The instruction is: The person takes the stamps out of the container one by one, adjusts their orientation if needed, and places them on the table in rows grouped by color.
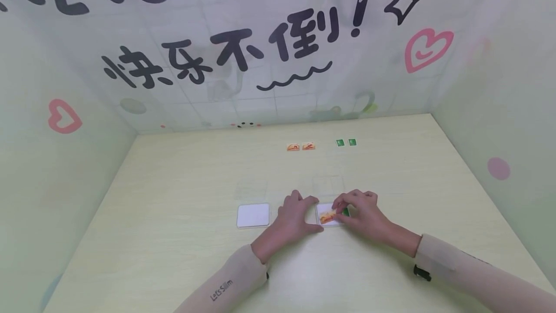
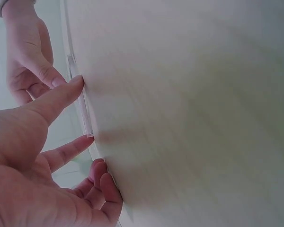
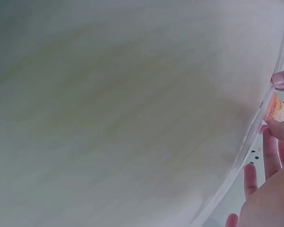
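Observation:
My left hand (image 1: 294,215) holds a thin white rectangular plate with a clear rim (image 1: 319,209) at its left end, thumb on the near edge and index finger on the far edge. A small orange picture card (image 1: 326,217) lies over the plate's left part. Its right edge is pinched between the thumb and index finger of my right hand (image 1: 364,212). Partly hidden under those fingers, a green card (image 1: 345,211) shows at the plate's right end. In the right wrist view, the orange card (image 3: 274,108) appears tilted up between the fingers.
To the left lies a second white plate (image 1: 253,215). Two clear rectangular pieces, one on the left (image 1: 251,189) and one on the right (image 1: 328,185), lie behind the plates. Farther back are two orange cards (image 1: 301,147) and two green cards (image 1: 346,143). Printed walls enclose the table (image 1: 173,182).

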Available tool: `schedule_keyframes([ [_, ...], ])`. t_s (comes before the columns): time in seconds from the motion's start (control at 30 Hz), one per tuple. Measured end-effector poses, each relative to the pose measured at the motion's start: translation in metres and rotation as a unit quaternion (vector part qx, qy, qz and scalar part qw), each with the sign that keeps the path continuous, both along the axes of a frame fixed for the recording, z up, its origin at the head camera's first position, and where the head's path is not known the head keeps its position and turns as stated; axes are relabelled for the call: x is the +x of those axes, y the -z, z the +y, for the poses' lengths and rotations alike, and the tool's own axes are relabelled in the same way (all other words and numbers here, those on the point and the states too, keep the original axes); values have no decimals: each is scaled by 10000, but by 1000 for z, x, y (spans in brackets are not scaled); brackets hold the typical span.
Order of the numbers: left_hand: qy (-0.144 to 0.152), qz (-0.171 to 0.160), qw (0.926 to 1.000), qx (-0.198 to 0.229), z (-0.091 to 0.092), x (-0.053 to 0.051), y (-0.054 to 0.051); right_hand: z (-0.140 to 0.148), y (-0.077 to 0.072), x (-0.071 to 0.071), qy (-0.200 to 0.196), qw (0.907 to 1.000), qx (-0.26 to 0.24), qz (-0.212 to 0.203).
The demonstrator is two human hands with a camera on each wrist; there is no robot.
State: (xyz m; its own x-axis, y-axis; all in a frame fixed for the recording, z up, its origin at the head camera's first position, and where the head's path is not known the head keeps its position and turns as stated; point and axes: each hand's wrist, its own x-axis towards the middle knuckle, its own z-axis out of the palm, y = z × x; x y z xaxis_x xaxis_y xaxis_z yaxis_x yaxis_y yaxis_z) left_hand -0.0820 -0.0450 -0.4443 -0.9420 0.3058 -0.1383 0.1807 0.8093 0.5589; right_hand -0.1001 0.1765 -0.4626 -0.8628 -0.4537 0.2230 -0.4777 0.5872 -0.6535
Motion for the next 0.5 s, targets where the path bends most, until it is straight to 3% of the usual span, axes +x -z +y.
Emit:
schedule_keyframes([
  [0.5,42,61,9999,101,0,1,0,2,-1,-1,-293,9994,-187,11],
])
